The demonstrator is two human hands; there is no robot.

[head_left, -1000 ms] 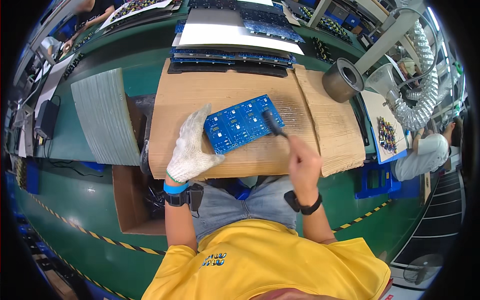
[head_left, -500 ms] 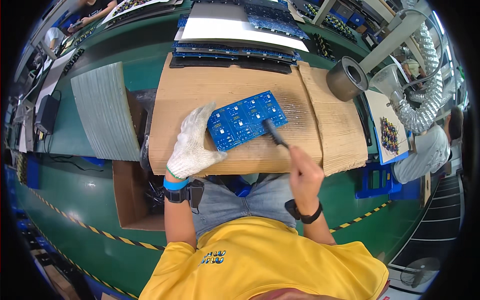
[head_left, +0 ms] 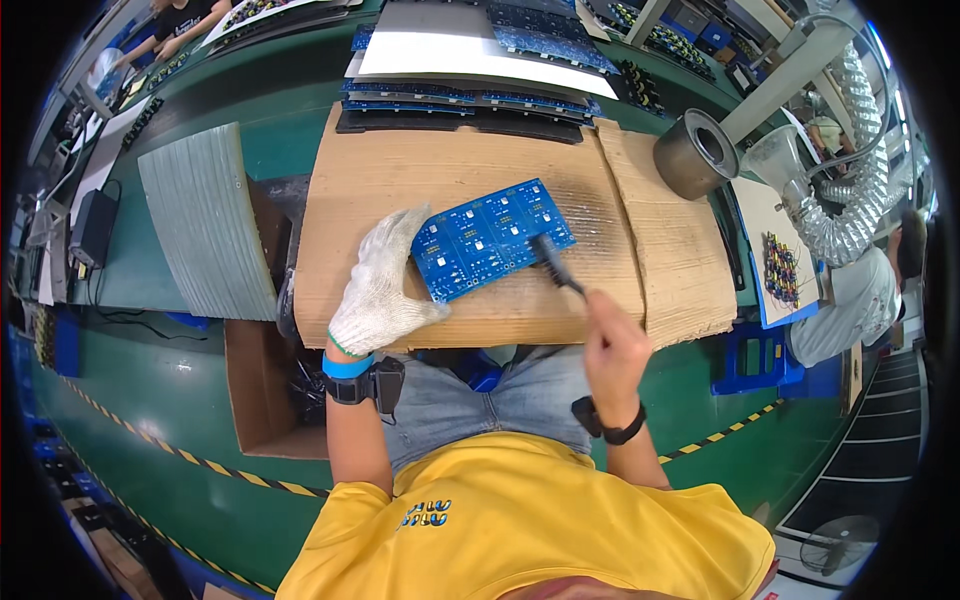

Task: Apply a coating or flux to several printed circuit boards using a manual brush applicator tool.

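Observation:
A blue circuit board with rows of small white parts lies tilted on a brown cardboard sheet. My left hand, in a white knit glove, grips the board's left end between thumb and fingers. Bare and closed, my right hand holds a dark-handled brush. The brush head touches or hovers just over the board's lower right edge; I cannot tell which. A dark, speckled stain marks the cardboard right of the board.
Stacked blue boards with grey and white sheets stand at the far side. A metal cylinder sits at the cardboard's right, near a flexible silver duct. At left stands a grey foam-like panel. Other people work nearby.
The brush and my right hand have shifted slightly right. My left hand still grips the board, which has hardly moved.

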